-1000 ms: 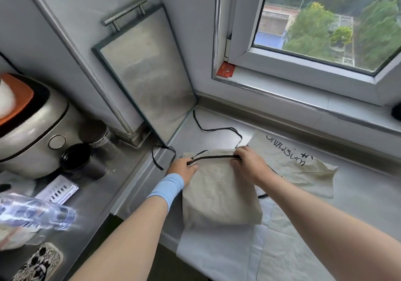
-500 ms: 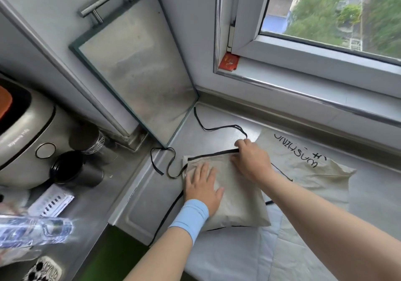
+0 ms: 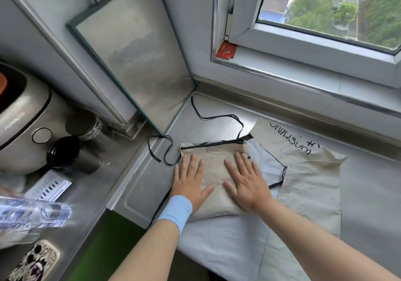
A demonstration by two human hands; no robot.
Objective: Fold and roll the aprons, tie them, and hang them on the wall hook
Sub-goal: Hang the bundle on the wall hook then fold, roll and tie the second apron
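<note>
I am standing over the steel counter [image 3: 141, 183], which is running under the window [image 3: 325, 9] on the far side. A steel-faced board [image 3: 134, 48] with a bar handle is leaning against the wall at the far left, its lower corner sitting on the counter. A lettered apron [image 3: 310, 183], beige with black writing, is lying spread to my right, partly over a pale sheet [image 3: 227, 243] that is reaching the near edge. A grey cooker [image 3: 19, 115] is sitting at far left. The folded apron [image 3: 214, 157], a beige packet, is lying in front of me, its near end on the pale sheet and its right edge just beside the lettered one. I am pressing both hands flat on it, gripping nothing. My left hand [image 3: 191, 178] is covering the left half, fingers straight and slightly spread. My right hand [image 3: 245, 178] is covering the right half the same way. A blue wristband [image 3: 175, 212] is sitting on my left wrist. A black strap [image 3: 217, 118] is running off the packet's far edge and trailing toward the board's foot. A strap loop [image 3: 160, 148] is curling just left of the packet. A clear bottle [image 3: 32, 213], blurred, is lying at near left, with a dark tumbler [image 3: 65, 152] beside the cooker and a patterned phone case [image 3: 34, 261] nearest me. A red card [image 3: 225, 50] is sitting at the window frame's lower corner.
</note>
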